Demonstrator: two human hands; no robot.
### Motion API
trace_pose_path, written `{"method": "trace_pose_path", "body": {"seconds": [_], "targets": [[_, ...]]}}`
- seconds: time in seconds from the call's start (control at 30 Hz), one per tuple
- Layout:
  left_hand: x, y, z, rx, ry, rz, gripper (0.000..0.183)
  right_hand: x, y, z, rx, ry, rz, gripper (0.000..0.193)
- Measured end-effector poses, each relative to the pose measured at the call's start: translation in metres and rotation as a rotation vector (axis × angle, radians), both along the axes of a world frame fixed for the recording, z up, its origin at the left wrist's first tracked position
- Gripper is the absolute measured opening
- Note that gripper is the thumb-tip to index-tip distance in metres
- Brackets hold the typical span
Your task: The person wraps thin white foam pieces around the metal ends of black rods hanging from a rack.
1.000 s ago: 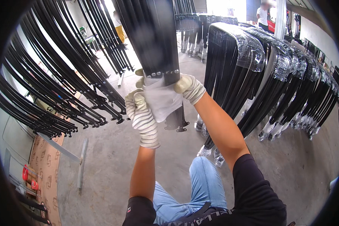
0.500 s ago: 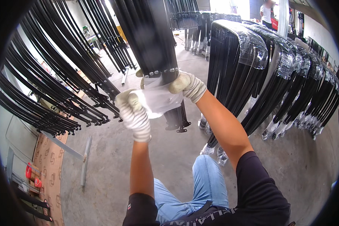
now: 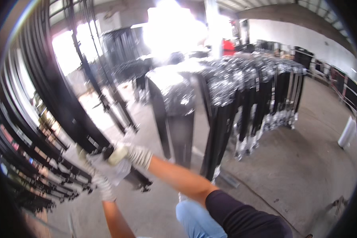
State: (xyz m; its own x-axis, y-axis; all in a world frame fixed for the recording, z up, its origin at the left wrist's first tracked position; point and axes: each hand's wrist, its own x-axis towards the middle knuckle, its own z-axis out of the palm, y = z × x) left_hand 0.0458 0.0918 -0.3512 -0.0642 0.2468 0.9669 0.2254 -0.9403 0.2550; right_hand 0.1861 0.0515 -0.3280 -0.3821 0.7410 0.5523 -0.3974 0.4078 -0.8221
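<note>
A bundle of black metal bars (image 3: pixel 77 115) hangs down at left, its lower end between my two gloved hands. White translucent plastic film (image 3: pixel 114 168) lies across the lower bars. My right hand (image 3: pixel 127 154), in a striped knit glove, is closed on the film at the right edge of the bundle. Beside the left edge, my left hand (image 3: pixel 99 178) grips the film's other side; its fingers are blurred and partly hidden by the film. Below the film, the bars' bracketed ends (image 3: pixel 142 183) stick out.
More black bars (image 3: pixel 23 158) hang close on the left. Ahead stands a long row of black frames (image 3: pixel 222 119) topped with clear plastic wrap. A white roll (image 3: pixel 347 133) stands on the concrete floor (image 3: pixel 281 158) at far right. Bright light washes out the back opening.
My view has swung to the right and up, so the hanging bars and both hands now sit lower left. Both hands stay at the film on the bars.
</note>
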Motion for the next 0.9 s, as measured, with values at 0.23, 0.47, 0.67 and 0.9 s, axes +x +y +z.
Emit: {"method": "trace_pose_path", "body": {"seconds": [0.23,0.47,0.67,0.9], "targets": [[0.002,-0.045,-0.007,-0.113,-0.192,0.07,0.04,0.013,-0.018,-0.003,-0.029,-0.037,-0.017,0.049],[0.012,-0.041,-0.073,-0.37,-0.179,-0.505,0.061,0.019,-0.035,0.002,-0.126,0.024,-0.11,0.028],[0.019,-0.065,-0.006,-0.615,-0.076,-1.118,0.08,0.014,-0.047,0.006,-0.099,0.142,-0.16,0.04],[0.009,-0.048,-0.001,-0.763,0.039,-1.202,0.07,0.015,-0.028,0.003,-0.066,0.109,-0.219,0.041]]}}
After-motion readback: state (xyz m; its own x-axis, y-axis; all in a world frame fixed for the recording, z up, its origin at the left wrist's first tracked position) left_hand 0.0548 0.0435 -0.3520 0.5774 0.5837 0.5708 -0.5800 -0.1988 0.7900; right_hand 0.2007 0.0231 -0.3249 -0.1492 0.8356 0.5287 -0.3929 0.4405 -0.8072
